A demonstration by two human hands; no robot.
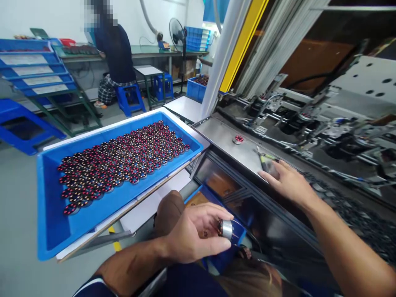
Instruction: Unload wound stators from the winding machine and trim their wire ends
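Note:
My left hand (193, 235) is closed round a small silver cylindrical part (227, 229), held low in front of me over my lap. My right hand (286, 179) reaches out to the metal machine ledge (222, 134), fingers laid over a small tool with a green-yellow handle (266, 161). One round red-and-black part (238, 139) sits alone on that ledge, to the left of my right hand. A blue tray (49, 206) to my left carries several rows of the same round red-and-black parts (120, 161).
The tray rests on a white board (148, 206). Machine mechanisms (324, 119) fill the right. A blue bin (216, 198) sits below the ledge. At the back a person (116, 53) sits on a blue stool (131, 99) at a bench, beside blue racks (37, 70) and a fan (177, 33).

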